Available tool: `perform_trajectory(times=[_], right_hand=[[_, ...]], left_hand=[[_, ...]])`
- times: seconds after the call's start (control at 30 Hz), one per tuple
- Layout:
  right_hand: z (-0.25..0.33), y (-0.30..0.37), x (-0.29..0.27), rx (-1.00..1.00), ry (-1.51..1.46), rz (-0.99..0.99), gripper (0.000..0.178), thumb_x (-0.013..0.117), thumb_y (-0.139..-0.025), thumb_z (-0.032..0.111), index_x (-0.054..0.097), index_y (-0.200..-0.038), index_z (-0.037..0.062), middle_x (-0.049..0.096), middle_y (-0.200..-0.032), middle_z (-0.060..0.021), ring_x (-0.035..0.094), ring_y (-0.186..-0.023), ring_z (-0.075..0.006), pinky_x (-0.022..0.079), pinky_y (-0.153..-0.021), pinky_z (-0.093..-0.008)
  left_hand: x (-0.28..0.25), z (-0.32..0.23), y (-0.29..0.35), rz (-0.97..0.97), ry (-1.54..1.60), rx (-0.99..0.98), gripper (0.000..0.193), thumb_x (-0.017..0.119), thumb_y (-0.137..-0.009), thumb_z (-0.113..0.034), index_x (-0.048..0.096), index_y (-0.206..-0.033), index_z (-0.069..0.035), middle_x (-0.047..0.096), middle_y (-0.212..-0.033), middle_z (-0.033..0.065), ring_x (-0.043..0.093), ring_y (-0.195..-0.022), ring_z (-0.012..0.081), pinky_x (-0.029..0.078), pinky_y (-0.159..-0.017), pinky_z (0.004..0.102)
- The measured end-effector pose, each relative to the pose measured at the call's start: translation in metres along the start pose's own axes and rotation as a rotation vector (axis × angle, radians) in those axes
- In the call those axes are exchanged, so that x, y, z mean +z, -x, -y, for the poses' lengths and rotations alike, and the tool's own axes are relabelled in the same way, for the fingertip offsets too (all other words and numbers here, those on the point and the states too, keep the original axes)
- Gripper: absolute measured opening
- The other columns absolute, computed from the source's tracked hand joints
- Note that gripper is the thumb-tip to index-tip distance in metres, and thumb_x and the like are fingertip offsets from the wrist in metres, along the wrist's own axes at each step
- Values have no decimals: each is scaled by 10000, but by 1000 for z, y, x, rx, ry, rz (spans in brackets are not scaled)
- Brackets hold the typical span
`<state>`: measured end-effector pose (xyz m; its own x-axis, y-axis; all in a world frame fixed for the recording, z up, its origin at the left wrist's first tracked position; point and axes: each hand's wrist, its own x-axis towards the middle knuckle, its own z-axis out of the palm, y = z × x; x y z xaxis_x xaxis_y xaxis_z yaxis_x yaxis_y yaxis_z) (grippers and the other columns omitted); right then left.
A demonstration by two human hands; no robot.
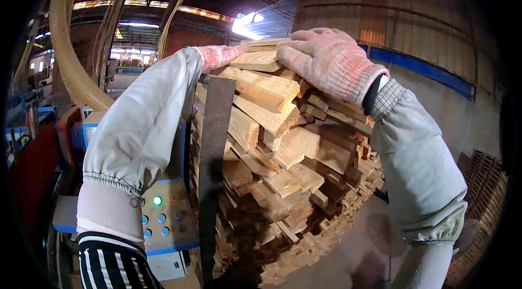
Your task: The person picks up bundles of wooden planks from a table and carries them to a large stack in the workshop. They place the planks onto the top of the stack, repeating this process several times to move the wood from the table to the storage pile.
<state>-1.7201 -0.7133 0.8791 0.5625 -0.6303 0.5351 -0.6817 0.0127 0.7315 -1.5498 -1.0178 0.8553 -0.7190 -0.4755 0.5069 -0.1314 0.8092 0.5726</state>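
Observation:
At the top of a tall pile of wooden pieces, both my hands hold a pale wooden board from its two sides. My left hand, in a pink and white knit glove, is at the board's left end, its fingers partly hidden behind the wood. My right hand, in a matching glove, curls over the right end with thumb and fingers bent around it. Just below lies a thicker wooden block, with more rough-ended pieces stacked unevenly under it. Grey-white sleeve covers reach up both forearms.
An upright dark metal bar stands at the pile's left side. Beside it is a control panel with blue buttons and a lit green lamp. A ribbed hose hangs at left. Another wood stack stands at right, near a wall.

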Motion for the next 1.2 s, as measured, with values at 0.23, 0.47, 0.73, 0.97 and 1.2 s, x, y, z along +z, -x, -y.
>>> perform_trajectory(times=[0.23, 0.47, 0.73, 0.97, 1.2], right_hand=[[-20, 61, -61, 182, -496, -703, 550, 439, -1080, 520, 637, -1392, 113, 620, -1428, -129, 580, -1307, -262, 398, -1166, -416], [54, 159, -7, 264, -623, -1157, 502, 478, -1067, 477, 657, -1337, 93, 647, -1347, -135, 606, -1242, -267, 427, -1113, -413], [440, 292, 140, 142, -1894, 270, 449, 524, -1051, 428, 680, -1275, 71, 679, -1254, -141, 636, -1167, -272, 460, -1052, -410], [620, 420, 74, -742, -1963, 1145, 404, 564, -1037, 385, 700, -1220, 52, 706, -1174, -147, 662, -1102, -276, 488, -999, -407], [685, 439, 141, -574, -1954, 1343, 360, 603, -1024, 342, 720, -1165, 32, 733, -1093, -153, 688, -1036, -280, 517, -946, -404]], left_hand=[[6, -37, 19, -115, -181, 36, 532, 498, -1034, -445, 586, -1403, -71, 652, -1315, 109, 628, -1192, 256, 498, -1049, 370], [-16, -21, 108, -394, -374, 72, 407, 523, -1034, -281, 601, -1357, -47, 641, -1324, 147, 614, -1227, 305, 490, -1080, 388], [155, -2, 317, -870, -1117, 577, 371, 669, -911, -93, 621, -1270, -14, 614, -1347, 204, 589, -1276, 375, 481, -1103, 441], [459, 33, 626, -997, -322, -1126, 312, 509, -1041, -494, 666, -1242, -314, 702, -1183, -2, 620, -970, 141, 489, -834, 419], [533, -122, 846, -398, 1, -1584, 616, 494, -1016, -489, 562, -1437, -45, 639, -1352, 237, 599, -1260, 417, 461, -1087, 505]])
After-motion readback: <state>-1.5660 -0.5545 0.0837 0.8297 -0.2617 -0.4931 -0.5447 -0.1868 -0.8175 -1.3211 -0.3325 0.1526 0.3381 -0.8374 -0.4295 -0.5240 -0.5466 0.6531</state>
